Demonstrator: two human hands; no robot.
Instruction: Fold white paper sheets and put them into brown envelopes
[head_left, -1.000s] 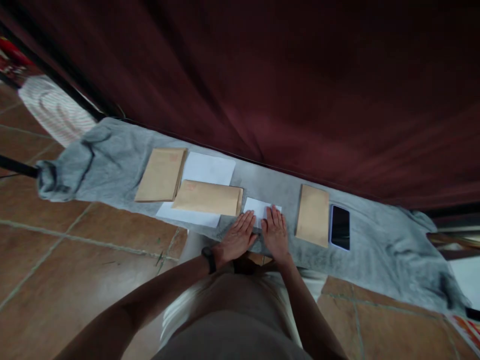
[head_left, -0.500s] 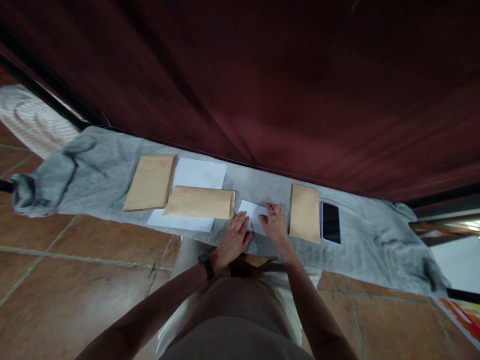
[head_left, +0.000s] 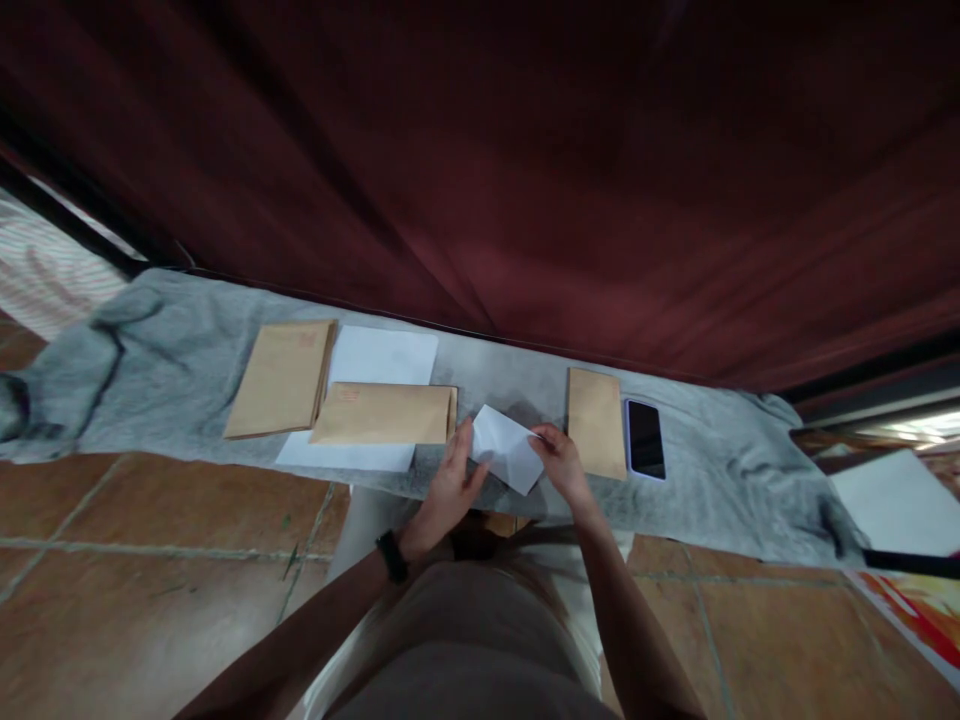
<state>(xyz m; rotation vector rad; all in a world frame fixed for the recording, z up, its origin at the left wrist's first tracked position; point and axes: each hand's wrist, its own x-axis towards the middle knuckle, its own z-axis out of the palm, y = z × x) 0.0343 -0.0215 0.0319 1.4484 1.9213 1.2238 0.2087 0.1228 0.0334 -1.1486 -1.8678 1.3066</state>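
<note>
A small folded sheet of white paper point(head_left: 510, 445) is held between my two hands, tilted above the grey cloth. My left hand point(head_left: 450, 485) grips its left edge, thumb on the near face and fingers behind. My right hand point(head_left: 561, 462) pinches its right corner between thumb and fingertips. Left of my left hand, a brown envelope point(head_left: 386, 413) lies across white sheets of paper point(head_left: 386, 353). Just beyond my right hand, another brown envelope point(head_left: 600, 420) lies flat on the cloth.
The grey cloth point(head_left: 720, 470) covers a narrow bench. A stack of brown envelopes point(head_left: 281, 380) lies at the left, and a phone point(head_left: 646, 440) at the right. Behind the bench hangs a dark red curtain point(head_left: 480, 180). Tiled floor point(head_left: 172, 580) shows below.
The folded paper, which lay flat under both hands, is now lifted and turned at an angle. My left hand went from pressing to gripping its edge; my right hand now pinches its corner.
</note>
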